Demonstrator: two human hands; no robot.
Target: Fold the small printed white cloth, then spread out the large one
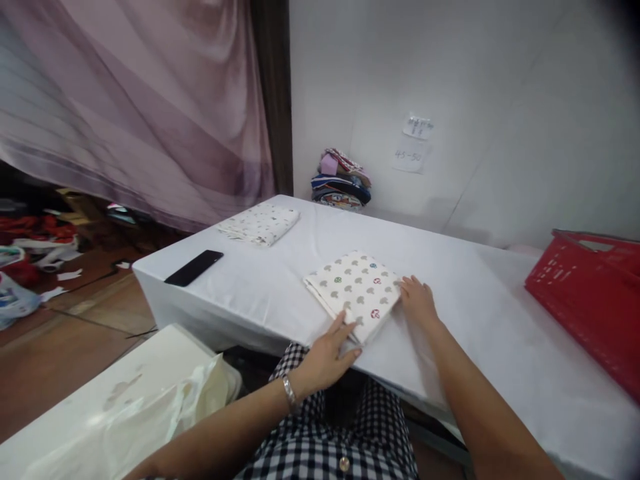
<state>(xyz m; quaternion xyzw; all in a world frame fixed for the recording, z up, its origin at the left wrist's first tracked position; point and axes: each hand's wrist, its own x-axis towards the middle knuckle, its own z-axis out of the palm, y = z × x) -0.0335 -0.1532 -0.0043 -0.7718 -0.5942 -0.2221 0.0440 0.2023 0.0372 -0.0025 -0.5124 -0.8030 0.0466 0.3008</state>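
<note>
A folded white cloth with grey, red, green and blue mushroom-like prints lies flat on the white-covered table, near its front edge. My left hand rests at the cloth's near corner, fingers spread, with the fingertips touching its top. At the cloth's right edge is my right hand, its fingers stretched out and the tips against the fabric. Farther back on the left lies a second folded white cloth with a small dark print.
A black phone lies by the table's left edge. A red plastic basket stands at the right end. Folded fabrics are stacked against the wall behind. Left of my lap is a white surface with pale cloth on it.
</note>
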